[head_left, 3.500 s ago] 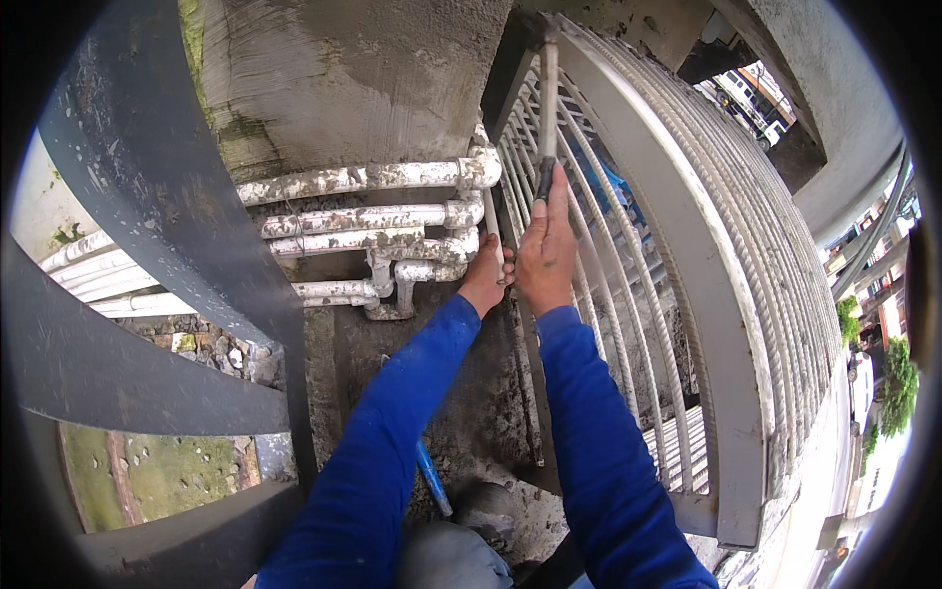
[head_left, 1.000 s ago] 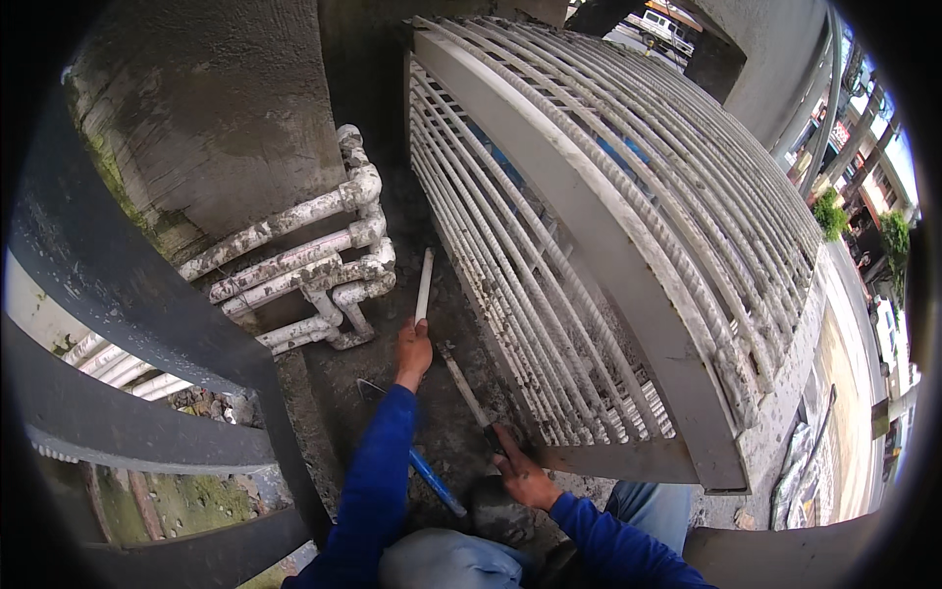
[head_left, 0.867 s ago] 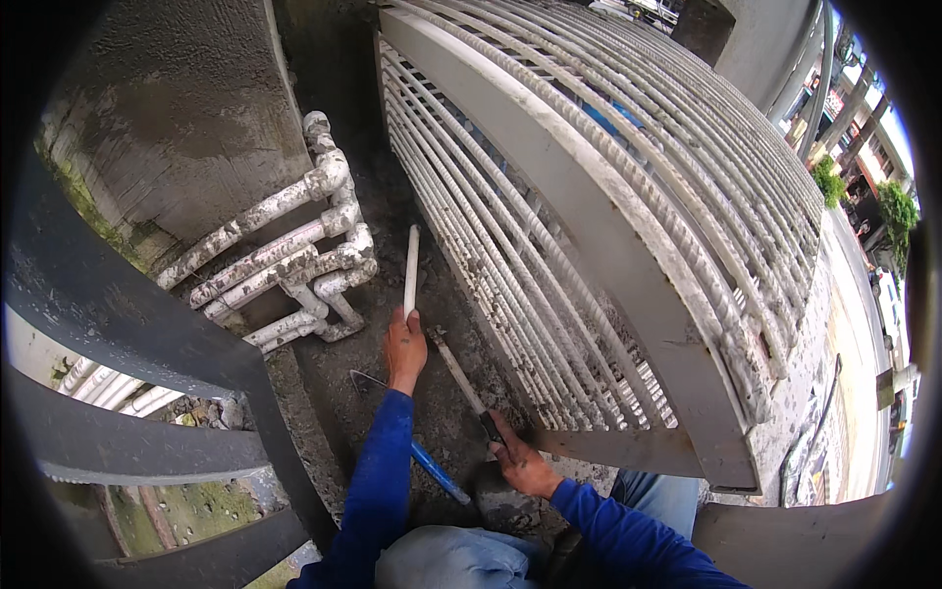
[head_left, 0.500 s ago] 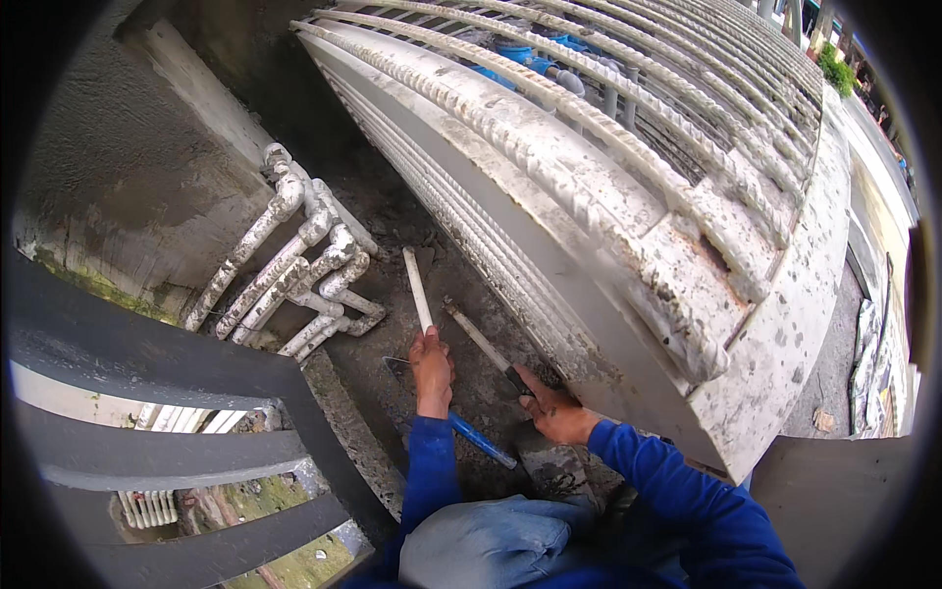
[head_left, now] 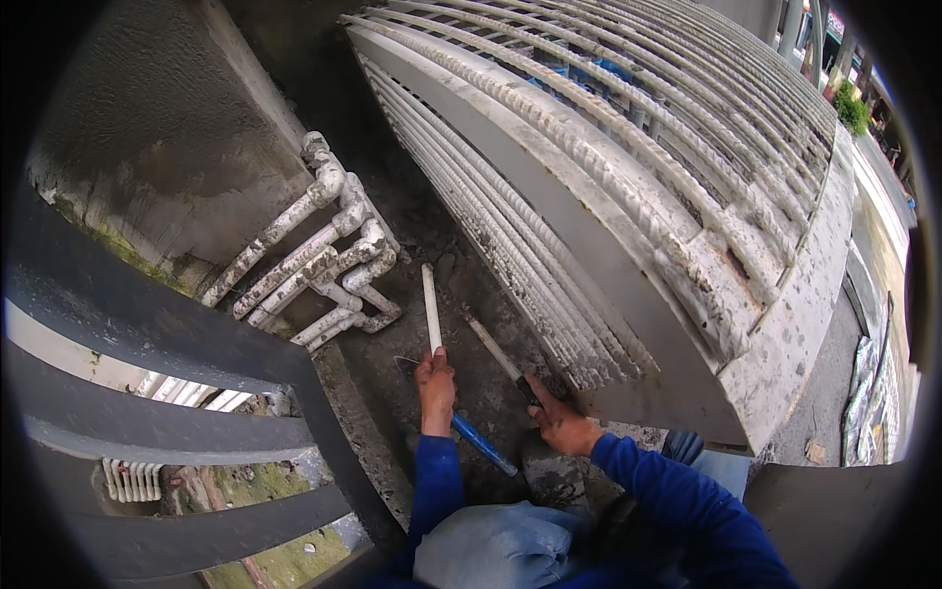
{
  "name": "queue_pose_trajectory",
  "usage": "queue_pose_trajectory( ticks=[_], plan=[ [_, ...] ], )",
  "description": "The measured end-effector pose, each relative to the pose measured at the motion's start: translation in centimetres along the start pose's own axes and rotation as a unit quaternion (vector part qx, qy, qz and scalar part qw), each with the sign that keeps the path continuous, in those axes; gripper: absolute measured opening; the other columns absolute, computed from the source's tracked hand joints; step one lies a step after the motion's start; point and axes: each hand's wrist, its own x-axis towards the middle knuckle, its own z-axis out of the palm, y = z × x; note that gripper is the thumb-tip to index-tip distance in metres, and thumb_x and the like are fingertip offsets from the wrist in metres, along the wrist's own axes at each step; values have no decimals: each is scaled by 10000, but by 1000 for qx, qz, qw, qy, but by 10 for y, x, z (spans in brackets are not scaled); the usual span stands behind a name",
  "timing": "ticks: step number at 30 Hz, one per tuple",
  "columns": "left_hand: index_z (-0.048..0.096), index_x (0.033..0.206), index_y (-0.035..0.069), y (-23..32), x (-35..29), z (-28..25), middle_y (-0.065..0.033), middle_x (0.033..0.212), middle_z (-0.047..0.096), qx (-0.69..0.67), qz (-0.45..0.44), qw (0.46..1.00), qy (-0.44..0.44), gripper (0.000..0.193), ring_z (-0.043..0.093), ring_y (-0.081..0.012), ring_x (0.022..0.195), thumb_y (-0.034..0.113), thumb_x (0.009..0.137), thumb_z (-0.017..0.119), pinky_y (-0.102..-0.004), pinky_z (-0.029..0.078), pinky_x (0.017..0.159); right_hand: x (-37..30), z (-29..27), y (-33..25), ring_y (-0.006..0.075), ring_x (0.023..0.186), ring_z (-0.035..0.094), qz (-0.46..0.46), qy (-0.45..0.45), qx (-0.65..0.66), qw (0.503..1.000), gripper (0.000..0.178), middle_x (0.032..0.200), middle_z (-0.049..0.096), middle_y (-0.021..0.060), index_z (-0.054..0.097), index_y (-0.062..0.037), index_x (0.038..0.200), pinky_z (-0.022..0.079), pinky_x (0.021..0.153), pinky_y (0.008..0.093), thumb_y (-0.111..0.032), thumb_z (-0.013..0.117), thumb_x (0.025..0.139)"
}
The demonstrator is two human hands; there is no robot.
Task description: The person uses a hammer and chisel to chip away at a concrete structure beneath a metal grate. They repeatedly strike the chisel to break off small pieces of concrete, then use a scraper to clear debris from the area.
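My left hand (head_left: 437, 393) is closed around the lower end of a white plastic pipe (head_left: 432, 306), which points away from me. To its right, my right hand (head_left: 567, 420) grips the dark near end of a long, pale, dirt-stained bar (head_left: 494, 346); its exact kind is unclear. The two pieces lie apart, slanting toward each other at their far ends. A bright blue rod-like piece (head_left: 483, 444) rests low between my hands, its upper end hidden behind my left hand. Just left of that hand, a thin light line shows, too small to name.
Several white pipes with elbow joints (head_left: 334, 257) run along the wall at left. A large white ribbed-bar grate (head_left: 589, 255) with a solid edge rises close on the right. Dark metal railings (head_left: 167, 447) flank me at lower left. A concrete block (head_left: 552, 479) sits near my knees.
The view has shifted, so the surroundings sit slightly farther right. Both hands keep their holds on the white pipe and the pale bar, which show little change in angle.
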Motion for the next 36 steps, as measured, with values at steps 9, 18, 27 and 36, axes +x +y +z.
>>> queue_pose_trajectory(
  ticks=[9,18,27,36],
  plan=[
    [585,1140,138,44,137,-14,31,630,421,61,9,997,43,285,378,-93,465,389,1039,496,-274,268,406,7,10,-40,432,1401,386,40,-52,79,995,636,1497,384,317,151,-54,1574,314,1159,411,-205,442,1029],
    [545,1162,87,15,71,-17,25,670,435,-69,82,985,-132,337,393,-78,513,395,1064,451,-281,339,452,36,35,-57,80,679,472,38,148,86,985,606,853,537,25,295,8,1528,415,592,248,-258,511,1028],
    [482,1380,161,86,184,23,48,705,374,-235,63,962,-125,559,323,-56,533,587,1026,408,-226,287,439,158,4,-159,54,629,439,-83,238,148,956,637,807,476,-12,272,-23,1557,383,529,219,-363,472,1057],
    [511,1316,190,102,178,27,52,664,378,-163,69,980,-91,461,308,-51,486,544,1049,385,-229,244,395,202,-36,-214,64,645,437,-185,261,88,943,586,775,450,-10,283,-43,1564,388,543,232,-328,433,1075]
  ],
)
